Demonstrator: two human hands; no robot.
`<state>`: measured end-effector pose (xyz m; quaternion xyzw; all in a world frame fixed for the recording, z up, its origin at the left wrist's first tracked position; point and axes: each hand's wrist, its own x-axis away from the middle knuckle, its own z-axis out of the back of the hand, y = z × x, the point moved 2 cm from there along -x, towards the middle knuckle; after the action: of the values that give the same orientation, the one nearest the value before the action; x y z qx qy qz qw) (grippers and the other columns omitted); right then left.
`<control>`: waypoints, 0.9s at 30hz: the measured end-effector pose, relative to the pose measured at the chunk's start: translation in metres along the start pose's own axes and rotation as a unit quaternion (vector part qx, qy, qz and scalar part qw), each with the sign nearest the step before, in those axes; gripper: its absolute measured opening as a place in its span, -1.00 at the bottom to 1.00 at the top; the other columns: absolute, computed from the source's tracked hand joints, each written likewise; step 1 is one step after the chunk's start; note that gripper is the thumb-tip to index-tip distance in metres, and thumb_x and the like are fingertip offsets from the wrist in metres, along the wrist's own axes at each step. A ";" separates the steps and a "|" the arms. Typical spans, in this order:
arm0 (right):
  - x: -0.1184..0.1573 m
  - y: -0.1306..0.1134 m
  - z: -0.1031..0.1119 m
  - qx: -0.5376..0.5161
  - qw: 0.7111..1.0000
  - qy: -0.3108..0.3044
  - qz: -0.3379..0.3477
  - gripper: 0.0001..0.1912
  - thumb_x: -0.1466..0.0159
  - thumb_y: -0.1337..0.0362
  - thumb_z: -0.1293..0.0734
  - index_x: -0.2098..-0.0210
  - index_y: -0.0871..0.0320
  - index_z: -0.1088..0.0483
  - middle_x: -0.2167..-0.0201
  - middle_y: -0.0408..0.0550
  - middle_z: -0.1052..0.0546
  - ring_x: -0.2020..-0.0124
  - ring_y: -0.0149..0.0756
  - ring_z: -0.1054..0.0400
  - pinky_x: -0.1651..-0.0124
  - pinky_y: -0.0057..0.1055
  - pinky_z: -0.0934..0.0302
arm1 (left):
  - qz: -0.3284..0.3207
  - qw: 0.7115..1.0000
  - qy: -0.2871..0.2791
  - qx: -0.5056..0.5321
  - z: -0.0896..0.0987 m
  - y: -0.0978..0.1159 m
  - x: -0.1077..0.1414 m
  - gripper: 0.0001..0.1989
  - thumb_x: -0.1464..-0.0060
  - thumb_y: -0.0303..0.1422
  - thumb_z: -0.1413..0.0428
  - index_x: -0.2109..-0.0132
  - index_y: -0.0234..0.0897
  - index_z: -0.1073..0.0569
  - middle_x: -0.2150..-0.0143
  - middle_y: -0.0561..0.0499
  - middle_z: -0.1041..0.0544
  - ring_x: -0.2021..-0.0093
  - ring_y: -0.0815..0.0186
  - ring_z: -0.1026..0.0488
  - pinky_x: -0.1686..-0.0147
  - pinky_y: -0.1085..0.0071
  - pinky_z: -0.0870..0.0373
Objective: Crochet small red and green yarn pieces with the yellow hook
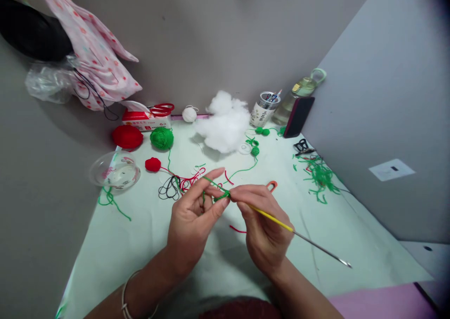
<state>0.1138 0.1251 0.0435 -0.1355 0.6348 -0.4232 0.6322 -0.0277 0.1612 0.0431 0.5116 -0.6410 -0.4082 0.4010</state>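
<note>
My left hand (193, 211) pinches a small piece of green crochet (222, 196) between thumb and fingers, and a green strand runs over its raised index finger. Close against it on the right, my right hand (265, 220) grips a crochet hook (276, 219) with a yellow handle; its bare metal end points down to the right. The hook's working tip is hidden at the green stitches. A green yarn ball (161, 138) lies at the back left, with a strand trailing from it toward the hands.
Behind the hands sit white stuffing (225, 124), a pen holder (264, 109), a bottle (295, 99) and a phone (298, 116). At left are a clear bowl (119, 171) and red yarn (127, 137). Green scraps (320, 174) lie right, beside the grey partition.
</note>
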 end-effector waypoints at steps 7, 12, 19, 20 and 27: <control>-0.002 0.002 0.001 -0.034 0.999 0.003 -0.020 -0.61 -0.38 0.58 -0.35 -0.03 0.02 -0.62 0.16 -0.06 -0.66 0.10 -0.29 -0.56 0.10 -0.34 -0.49 | 0.076 0.994 -0.040 0.071 0.002 0.000 -0.005 -0.41 -0.05 -0.37 -0.46 -0.23 -0.06 -0.59 0.28 0.15 -0.48 0.65 0.65 -0.12 0.74 0.68 -0.12; 0.007 0.000 -0.004 0.030 0.999 0.031 0.030 -0.54 -0.36 0.60 -0.37 -0.09 0.00 -0.61 0.10 -0.01 -0.66 0.10 -0.28 -0.59 0.14 -0.35 -0.52 | 0.064 0.992 0.016 0.103 -0.004 -0.001 -0.002 -0.58 -0.03 -0.38 -0.47 -0.06 -0.10 -0.68 0.29 0.15 -0.50 0.63 0.66 -0.15 0.71 0.72 -0.14; 0.006 0.003 0.001 0.000 0.999 0.028 0.020 -0.63 -0.43 0.48 -0.35 -0.07 -0.04 -0.62 0.10 -0.03 -0.69 0.12 -0.24 -0.60 0.14 -0.28 -0.54 | 0.170 0.961 -0.041 0.213 -0.008 -0.001 -0.001 -0.66 -0.01 -0.40 -0.47 0.03 -0.26 -0.69 0.36 0.16 -0.48 0.68 0.72 0.00 0.72 0.70 -0.03; 0.003 0.005 0.002 -0.035 0.999 0.032 -0.007 -0.67 -0.44 0.46 -0.34 -0.04 -0.03 -0.62 0.14 -0.04 -0.69 0.15 -0.24 -0.59 0.15 -0.26 -0.53 | 0.169 0.961 -0.043 0.213 -0.007 0.001 -0.002 -0.66 -0.01 -0.41 -0.47 0.03 -0.26 -0.69 0.37 0.16 -0.48 0.68 0.71 0.00 0.72 0.70 -0.01; -0.001 0.011 0.003 -0.140 0.985 0.050 -0.087 -0.77 -0.50 0.35 -0.29 0.07 0.03 -0.61 0.24 -0.06 -0.65 0.23 -0.23 -0.57 0.20 -0.21 -0.50 | 0.105 0.984 -0.012 0.146 -0.004 0.004 -0.004 -0.71 -0.02 -0.39 -0.46 0.07 -0.21 -0.70 0.38 0.17 -0.47 0.70 0.71 -0.08 0.71 0.66 0.00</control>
<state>0.1211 0.1310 0.0365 -0.2559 0.7043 -0.3903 0.5349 -0.0246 0.1652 0.0474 0.4899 -0.7486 -0.2719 0.3545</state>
